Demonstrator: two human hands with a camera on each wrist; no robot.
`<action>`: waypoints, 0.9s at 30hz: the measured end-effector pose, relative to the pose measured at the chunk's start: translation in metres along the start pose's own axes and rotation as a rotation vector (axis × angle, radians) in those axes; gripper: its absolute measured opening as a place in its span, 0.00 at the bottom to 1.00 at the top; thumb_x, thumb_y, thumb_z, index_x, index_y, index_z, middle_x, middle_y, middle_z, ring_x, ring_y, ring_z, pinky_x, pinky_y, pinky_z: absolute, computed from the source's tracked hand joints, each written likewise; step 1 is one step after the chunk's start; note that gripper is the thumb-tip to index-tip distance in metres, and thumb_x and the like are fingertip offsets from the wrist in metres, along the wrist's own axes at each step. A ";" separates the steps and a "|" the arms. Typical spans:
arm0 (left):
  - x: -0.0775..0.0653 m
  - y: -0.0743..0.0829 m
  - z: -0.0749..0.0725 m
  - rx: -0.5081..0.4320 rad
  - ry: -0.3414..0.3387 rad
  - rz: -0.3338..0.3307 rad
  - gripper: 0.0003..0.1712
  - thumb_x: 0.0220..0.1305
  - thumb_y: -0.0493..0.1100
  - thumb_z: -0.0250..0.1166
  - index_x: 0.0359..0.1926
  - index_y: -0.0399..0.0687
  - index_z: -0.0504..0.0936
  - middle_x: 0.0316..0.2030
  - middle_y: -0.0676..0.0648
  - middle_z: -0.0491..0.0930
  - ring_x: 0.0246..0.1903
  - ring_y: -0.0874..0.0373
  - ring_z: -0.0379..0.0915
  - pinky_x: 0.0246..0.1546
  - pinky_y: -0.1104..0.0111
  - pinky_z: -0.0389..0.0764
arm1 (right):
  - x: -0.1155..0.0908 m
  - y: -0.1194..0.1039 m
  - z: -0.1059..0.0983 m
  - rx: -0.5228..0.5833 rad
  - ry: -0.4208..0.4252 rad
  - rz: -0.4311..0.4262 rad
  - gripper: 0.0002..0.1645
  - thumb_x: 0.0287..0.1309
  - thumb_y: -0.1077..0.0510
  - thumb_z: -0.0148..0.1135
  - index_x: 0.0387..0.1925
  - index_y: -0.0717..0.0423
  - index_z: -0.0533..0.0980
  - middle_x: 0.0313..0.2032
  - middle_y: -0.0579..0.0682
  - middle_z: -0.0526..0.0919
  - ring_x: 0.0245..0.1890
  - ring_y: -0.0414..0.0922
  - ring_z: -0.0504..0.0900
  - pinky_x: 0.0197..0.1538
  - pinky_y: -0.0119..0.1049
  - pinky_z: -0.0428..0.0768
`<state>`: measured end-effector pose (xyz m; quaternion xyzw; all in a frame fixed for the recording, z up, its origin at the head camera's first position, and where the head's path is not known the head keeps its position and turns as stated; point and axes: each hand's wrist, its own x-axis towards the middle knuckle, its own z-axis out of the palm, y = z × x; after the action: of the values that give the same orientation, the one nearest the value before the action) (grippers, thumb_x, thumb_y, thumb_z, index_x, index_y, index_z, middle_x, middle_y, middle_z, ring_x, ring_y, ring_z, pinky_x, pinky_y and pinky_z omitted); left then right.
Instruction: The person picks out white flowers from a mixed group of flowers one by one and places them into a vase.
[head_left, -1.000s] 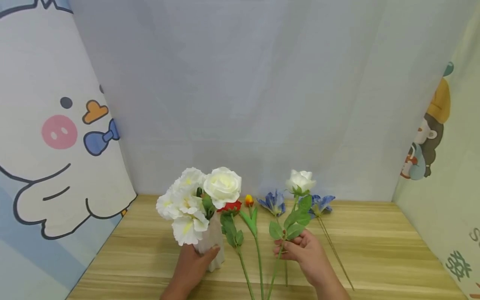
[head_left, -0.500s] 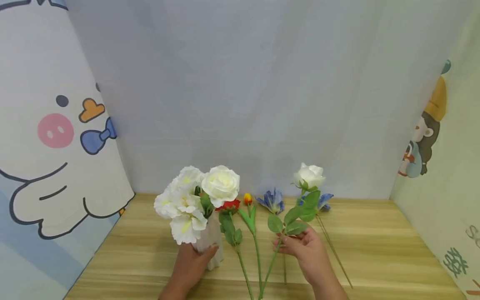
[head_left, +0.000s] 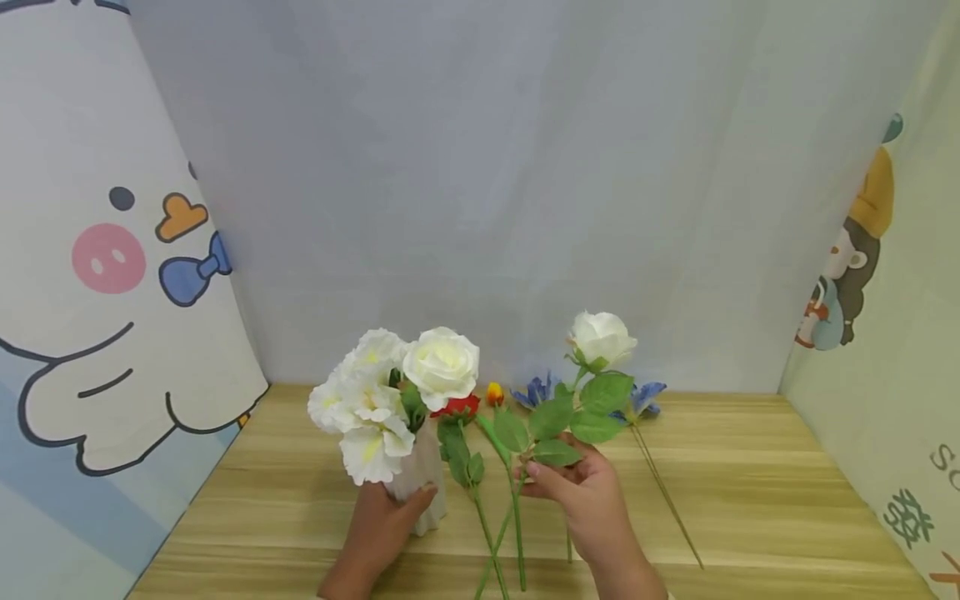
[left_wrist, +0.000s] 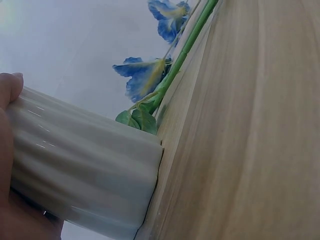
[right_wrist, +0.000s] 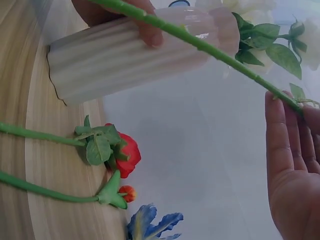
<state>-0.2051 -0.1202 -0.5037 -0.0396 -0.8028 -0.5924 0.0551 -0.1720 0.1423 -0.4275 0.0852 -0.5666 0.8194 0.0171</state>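
Note:
My left hand (head_left: pixel 386 521) grips a white ribbed vase (left_wrist: pixel 90 160) that stands on the table. White ruffled flowers (head_left: pixel 367 408) and an open white rose (head_left: pixel 442 367) fill the vase's mouth. Between thumb and fingers, my right hand (head_left: pixel 581 492) pinches the green stem (right_wrist: pixel 200 45) of a second white rose (head_left: pixel 602 340). That rose is raised, tilted with its bloom up and to the right. Its stem slants down to the left, across the stems of the flowers lying on the table. In the right wrist view the stem passes in front of the vase.
A red rose (head_left: pixel 456 407) and an orange-yellow tulip (right_wrist: pixel 127 193) lie on the wooden table (head_left: pixel 750 483) right of the vase. Two blue flowers (head_left: pixel 641 400) lie farther right, partly behind the held rose. A pale curtain (head_left: pixel 480 192) hangs at the back, with printed cloths on both sides.
My right hand has shifted left toward the vase, bringing the white rose with it; the stem's lower end has swung left. My left hand keeps its grip on the vase.

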 end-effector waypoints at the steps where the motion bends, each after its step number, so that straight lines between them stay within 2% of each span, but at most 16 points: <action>1: -0.001 0.002 0.000 0.000 -0.004 -0.005 0.36 0.51 0.54 0.72 0.59 0.56 0.65 0.51 0.51 0.72 0.52 0.57 0.68 0.55 0.57 0.65 | 0.000 0.000 0.002 -0.003 -0.002 -0.012 0.28 0.54 0.64 0.65 0.54 0.72 0.67 0.37 0.59 0.83 0.37 0.55 0.83 0.41 0.52 0.78; 7: -0.001 0.009 -0.001 -0.011 -0.021 -0.015 0.38 0.53 0.48 0.71 0.62 0.55 0.62 0.54 0.50 0.70 0.54 0.55 0.67 0.56 0.55 0.64 | 0.005 0.005 0.013 0.006 0.008 -0.109 0.24 0.55 0.65 0.64 0.51 0.74 0.70 0.37 0.58 0.82 0.37 0.54 0.83 0.38 0.49 0.80; 11: 0.001 0.001 0.001 0.004 -0.004 0.001 0.41 0.51 0.53 0.72 0.62 0.58 0.61 0.55 0.51 0.69 0.55 0.55 0.66 0.56 0.54 0.64 | 0.008 0.009 0.020 0.022 0.045 -0.115 0.24 0.56 0.63 0.64 0.49 0.75 0.70 0.37 0.59 0.81 0.36 0.55 0.83 0.38 0.49 0.80; 16: 0.004 -0.007 0.004 0.007 0.014 0.065 0.41 0.50 0.56 0.72 0.62 0.61 0.61 0.54 0.53 0.69 0.54 0.56 0.67 0.55 0.54 0.65 | 0.010 0.008 0.031 0.063 0.110 -0.095 0.23 0.55 0.61 0.65 0.48 0.73 0.71 0.35 0.57 0.81 0.36 0.55 0.83 0.41 0.51 0.79; 19: 0.004 -0.010 0.004 -0.016 0.016 0.087 0.40 0.50 0.55 0.72 0.61 0.62 0.62 0.53 0.53 0.70 0.52 0.57 0.68 0.54 0.55 0.67 | 0.013 0.003 0.037 0.050 0.179 -0.090 0.17 0.52 0.58 0.68 0.33 0.70 0.76 0.26 0.55 0.82 0.33 0.57 0.83 0.49 0.48 0.76; 20: 0.004 -0.008 0.004 -0.017 0.014 0.088 0.40 0.50 0.55 0.72 0.62 0.61 0.61 0.54 0.52 0.70 0.53 0.57 0.67 0.54 0.55 0.66 | 0.013 0.001 0.038 0.043 0.197 -0.093 0.17 0.51 0.56 0.69 0.31 0.69 0.76 0.30 0.53 0.83 0.32 0.59 0.83 0.51 0.46 0.75; 22: 0.003 -0.008 0.004 -0.017 0.018 0.099 0.40 0.51 0.55 0.71 0.62 0.60 0.61 0.54 0.52 0.70 0.54 0.58 0.67 0.55 0.56 0.66 | 0.015 -0.004 0.042 0.045 0.232 -0.116 0.18 0.50 0.55 0.70 0.26 0.68 0.76 0.24 0.54 0.83 0.29 0.61 0.83 0.54 0.43 0.73; 24: 0.003 -0.007 0.003 -0.021 0.019 0.100 0.40 0.51 0.54 0.71 0.63 0.59 0.61 0.55 0.52 0.69 0.55 0.57 0.66 0.56 0.56 0.65 | 0.017 -0.008 0.044 0.040 0.244 -0.161 0.18 0.51 0.56 0.70 0.27 0.70 0.76 0.26 0.54 0.83 0.29 0.61 0.83 0.54 0.43 0.73; 26: 0.003 -0.006 0.003 -0.009 0.023 0.096 0.41 0.52 0.53 0.71 0.63 0.59 0.61 0.56 0.52 0.69 0.56 0.58 0.64 0.57 0.56 0.63 | 0.018 -0.013 0.046 0.057 0.237 -0.205 0.18 0.53 0.59 0.68 0.36 0.72 0.75 0.34 0.52 0.81 0.30 0.60 0.83 0.48 0.47 0.76; 27: 0.003 -0.008 0.003 -0.009 0.024 0.092 0.39 0.52 0.52 0.71 0.62 0.60 0.61 0.56 0.54 0.69 0.56 0.59 0.65 0.57 0.57 0.64 | 0.021 -0.015 0.047 0.068 0.246 -0.224 0.17 0.53 0.60 0.67 0.34 0.72 0.74 0.25 0.53 0.79 0.29 0.59 0.83 0.47 0.48 0.77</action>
<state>-0.2095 -0.1197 -0.5114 -0.0695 -0.7967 -0.5933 0.0920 -0.1848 0.1020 -0.3945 0.0473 -0.5191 0.8353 0.1749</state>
